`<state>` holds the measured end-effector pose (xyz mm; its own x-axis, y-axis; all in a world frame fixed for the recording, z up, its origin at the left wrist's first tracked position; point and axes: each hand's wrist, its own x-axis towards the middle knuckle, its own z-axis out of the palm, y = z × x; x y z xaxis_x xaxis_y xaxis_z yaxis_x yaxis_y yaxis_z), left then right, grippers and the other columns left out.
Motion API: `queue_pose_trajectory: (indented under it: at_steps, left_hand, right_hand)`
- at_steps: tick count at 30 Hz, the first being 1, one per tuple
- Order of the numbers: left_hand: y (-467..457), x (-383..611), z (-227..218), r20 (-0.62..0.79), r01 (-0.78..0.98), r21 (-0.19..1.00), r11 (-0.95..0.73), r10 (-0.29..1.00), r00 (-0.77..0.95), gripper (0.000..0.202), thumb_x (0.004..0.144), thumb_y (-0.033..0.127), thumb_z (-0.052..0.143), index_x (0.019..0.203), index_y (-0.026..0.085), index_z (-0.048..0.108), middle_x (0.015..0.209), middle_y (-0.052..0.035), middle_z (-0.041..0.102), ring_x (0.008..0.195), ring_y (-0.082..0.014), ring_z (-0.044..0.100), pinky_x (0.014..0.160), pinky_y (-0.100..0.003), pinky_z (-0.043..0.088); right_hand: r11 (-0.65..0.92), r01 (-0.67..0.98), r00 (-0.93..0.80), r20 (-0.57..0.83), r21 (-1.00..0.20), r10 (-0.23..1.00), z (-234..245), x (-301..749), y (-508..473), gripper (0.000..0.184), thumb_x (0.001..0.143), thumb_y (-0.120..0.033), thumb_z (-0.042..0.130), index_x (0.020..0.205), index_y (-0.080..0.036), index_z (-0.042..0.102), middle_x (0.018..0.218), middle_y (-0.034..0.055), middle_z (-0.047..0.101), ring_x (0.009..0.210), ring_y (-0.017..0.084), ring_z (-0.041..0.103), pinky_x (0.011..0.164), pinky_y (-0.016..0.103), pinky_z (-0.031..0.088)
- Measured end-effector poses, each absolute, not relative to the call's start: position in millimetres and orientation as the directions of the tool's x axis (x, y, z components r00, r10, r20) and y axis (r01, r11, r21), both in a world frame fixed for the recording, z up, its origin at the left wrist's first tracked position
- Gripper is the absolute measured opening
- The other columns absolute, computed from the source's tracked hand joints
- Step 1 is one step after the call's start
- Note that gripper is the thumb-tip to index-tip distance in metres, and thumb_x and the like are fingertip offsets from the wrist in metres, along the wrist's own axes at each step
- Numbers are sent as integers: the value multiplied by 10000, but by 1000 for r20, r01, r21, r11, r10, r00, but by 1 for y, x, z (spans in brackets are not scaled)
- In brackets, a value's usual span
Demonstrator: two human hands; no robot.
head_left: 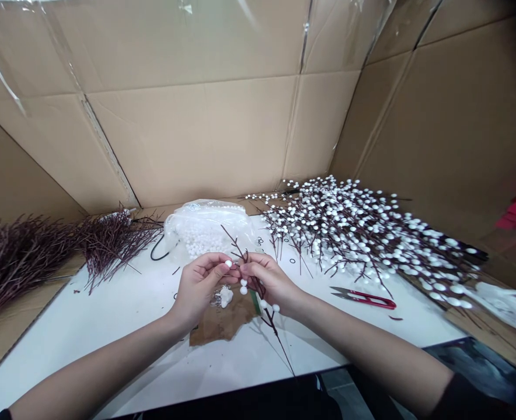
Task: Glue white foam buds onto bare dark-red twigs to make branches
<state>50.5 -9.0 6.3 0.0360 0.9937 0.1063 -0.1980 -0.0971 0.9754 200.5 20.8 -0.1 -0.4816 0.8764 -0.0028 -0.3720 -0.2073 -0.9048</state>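
Between the fingertips of my left hand a small white foam ball is pinched. My right hand is closed round a dark brown artificial twig, which slants from upper left to lower right over the table. A few white balls sit on the twig's lower side branches. Both hands meet at the twig, with the left hand's ball close beside a side branch; whether the two touch cannot be made out. Beneath them lies a torn piece of brown cardboard with a white lump on it.
Behind my hands is a clear plastic bag of white balls. Bare brown twigs are heaped at the left. A large pile of white-berried branches lies at the right, near red thread snips. Cardboard walls enclose the white table.
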Motion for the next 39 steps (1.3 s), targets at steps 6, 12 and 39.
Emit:
queue_pose_trajectory:
  at_steps: [6, 12, 39]
  left_hand:
    - [-10, 51, 7, 97, -172, 981, -92, 995, 23, 159, 750, 280, 675, 819, 140, 644, 769, -31, 707, 681, -148, 681, 707, -291, 578]
    - [-10, 51, 6, 103, -161, 982, -100, 995, 13, 145, 744, 270, 684, 809, 143, 658, 778, -31, 712, 668, -138, 676, 701, -280, 576]
    - [-10, 47, 2, 224, 26, 974, -224, 975, -4, 111, 757, 260, 663, 814, 165, 676, 774, -31, 727, 682, -164, 682, 701, -305, 570]
  right_hand:
    - [-185, -324, -479, -8, -928, 878, 0, 202, 21, 127, 665, -221, 599, 567, -164, 543, 474, -60, 463, 407, 56, 362, 411, 205, 225]
    - [-160, -304, -478, 5, -939, 879, 1, 201, 20, 116, 663, -217, 583, 565, -169, 544, 471, -63, 450, 406, 58, 350, 413, 205, 229]
    - [-62, -219, -501, 58, -974, 864, -9, 200, 26, 169, 729, -224, 562, 570, -169, 547, 535, -42, 473, 493, 83, 384, 487, 217, 261]
